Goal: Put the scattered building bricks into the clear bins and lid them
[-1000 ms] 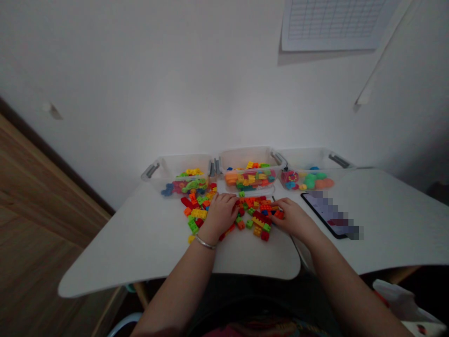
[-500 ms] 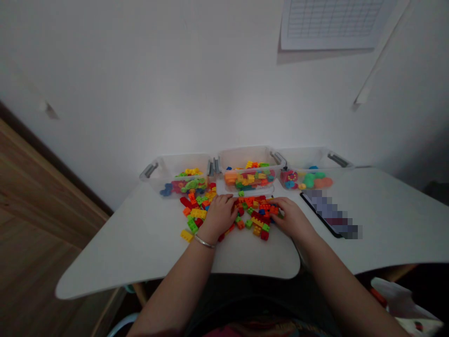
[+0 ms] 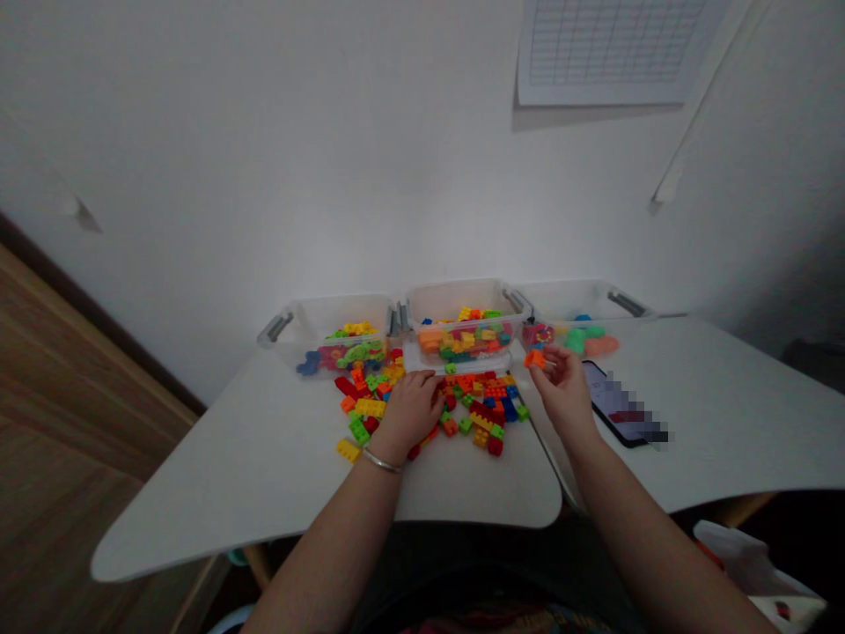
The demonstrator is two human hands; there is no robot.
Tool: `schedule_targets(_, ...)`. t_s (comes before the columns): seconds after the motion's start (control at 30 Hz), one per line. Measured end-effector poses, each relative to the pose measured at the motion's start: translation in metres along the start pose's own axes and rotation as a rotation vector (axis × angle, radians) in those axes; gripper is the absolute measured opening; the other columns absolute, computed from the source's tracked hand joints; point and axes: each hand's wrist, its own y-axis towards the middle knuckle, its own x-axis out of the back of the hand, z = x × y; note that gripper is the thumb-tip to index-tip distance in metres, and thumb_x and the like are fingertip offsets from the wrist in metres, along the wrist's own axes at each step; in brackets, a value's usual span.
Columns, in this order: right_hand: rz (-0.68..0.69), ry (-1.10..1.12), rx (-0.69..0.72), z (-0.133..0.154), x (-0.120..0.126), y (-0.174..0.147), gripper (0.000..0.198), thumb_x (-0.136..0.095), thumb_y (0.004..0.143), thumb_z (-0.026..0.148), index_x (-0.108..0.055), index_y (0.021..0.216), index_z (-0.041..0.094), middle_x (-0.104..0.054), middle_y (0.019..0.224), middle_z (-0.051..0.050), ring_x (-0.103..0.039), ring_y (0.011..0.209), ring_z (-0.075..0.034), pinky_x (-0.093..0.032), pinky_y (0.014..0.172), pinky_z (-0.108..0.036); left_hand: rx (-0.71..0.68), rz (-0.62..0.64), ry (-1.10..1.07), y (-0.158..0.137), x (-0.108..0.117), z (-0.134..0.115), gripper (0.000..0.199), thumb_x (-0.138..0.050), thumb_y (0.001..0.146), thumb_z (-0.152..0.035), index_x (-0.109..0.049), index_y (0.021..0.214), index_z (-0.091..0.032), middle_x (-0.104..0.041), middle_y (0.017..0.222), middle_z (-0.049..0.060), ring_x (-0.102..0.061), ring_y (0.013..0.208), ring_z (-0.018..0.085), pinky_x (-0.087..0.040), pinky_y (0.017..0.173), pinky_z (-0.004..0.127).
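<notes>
An orange toy building brick [image 3: 534,359] is pinched between the thumb and fingers of my right hand [image 3: 566,392], raised just right of the loose bricks. My left hand [image 3: 413,410], with a silver bangle at its wrist, lies over the middle of the heap, fingers stretched forward and covering some bricks. Around it spread red, yellow, green, orange and blue building bricks, among them a yellow brick [image 3: 348,450] at the near left and a dark red brick [image 3: 495,446] at the near right.
Along the wall stand a left clear bin [image 3: 310,310], a middle clear bin [image 3: 455,295] and a right clear bin [image 3: 561,299], each with colourful plastic pieces inside. A phone [image 3: 617,414] lies right of my right hand. The white table [image 3: 264,475] has a rounded front edge.
My right hand has lifted away from the right side of the heap, moving up and right with an orange brick in it. The left hand stays on the heap. The view has shifted slightly.
</notes>
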Motion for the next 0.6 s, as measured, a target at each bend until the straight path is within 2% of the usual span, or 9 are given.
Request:
schedule_targets(0.07, -0.004, 0.05, 0.027, 0.008, -0.007, 0.01, 0.044, -0.07, 0.068, 0.038, -0.053, 0.105, 0.022, -0.064, 0.101, -0.007, -0.065, 0.081, -0.018, -0.055, 0.075, -0.036, 0.002, 0.0, -0.001, 0.0, 0.001, -0.001, 0.035, -0.053, 0.093, -0.028, -0.064, 0.124, -0.015, -0.063, 0.13, 0.012, -0.057, 0.119, 0.026, -0.043, 0.107, 0.042)
schedule_targets(0.17, 0.074, 0.014, 0.124, 0.021, -0.021, 0.027, 0.04, -0.069, 0.071, 0.037, -0.056, 0.106, 0.022, -0.065, 0.105, -0.007, -0.065, 0.083, -0.018, -0.055, 0.076, -0.036, 0.005, 0.004, -0.003, 0.0, 0.002, -0.001, 0.035, -0.053, 0.094, -0.028, -0.063, 0.124, -0.014, -0.063, 0.13, 0.013, -0.057, 0.12, 0.026, -0.042, 0.108, 0.042)
schedule_targets(0.27, 0.127, -0.081, 0.237, 0.032, -0.038, 0.044, 0.038, -0.066, 0.075, 0.037, -0.057, 0.108, 0.021, -0.065, 0.105, -0.008, -0.064, 0.088, -0.02, -0.054, 0.08, -0.039, 0.005, 0.008, -0.004, 0.0, 0.002, -0.002, 0.035, -0.052, 0.094, -0.028, -0.063, 0.125, -0.015, -0.063, 0.13, 0.012, -0.057, 0.119, 0.026, -0.043, 0.107, 0.041)
schedule_targets(0.4, 0.092, -0.284, 0.396, 0.04, -0.063, 0.062, 0.037, -0.063, 0.076, 0.031, -0.056, 0.111, 0.02, -0.066, 0.104, -0.01, -0.062, 0.097, -0.023, -0.049, 0.093, -0.044, -0.001, 0.006, -0.003, 0.0, 0.003, -0.002, 0.035, -0.052, 0.094, -0.028, -0.063, 0.124, -0.015, -0.063, 0.129, 0.012, -0.057, 0.118, 0.026, -0.044, 0.105, 0.041)
schedule_targets(0.47, 0.115, -0.401, 0.403, 0.043, -0.075, 0.069, 0.032, -0.062, 0.076, 0.028, -0.057, 0.106, 0.019, -0.067, 0.101, -0.009, -0.062, 0.094, -0.024, -0.048, 0.093, -0.044, -0.004, 0.008, -0.004, 0.0, 0.003, -0.002, 0.035, -0.053, 0.093, -0.028, -0.063, 0.124, -0.014, -0.063, 0.129, 0.013, -0.057, 0.118, 0.026, -0.044, 0.106, 0.041)
schedule_targets(0.6, 0.265, -0.617, 0.303, 0.048, -0.094, 0.078, 0.012, -0.057, 0.078, 0.022, -0.059, 0.089, 0.021, -0.069, 0.095, -0.007, -0.064, 0.086, -0.022, -0.049, 0.087, -0.041, -0.005, 0.006, -0.004, 0.0, 0.003, -0.001, 0.034, -0.052, 0.094, -0.028, -0.064, 0.123, -0.015, -0.063, 0.128, 0.012, -0.057, 0.117, 0.026, -0.044, 0.105, 0.042)
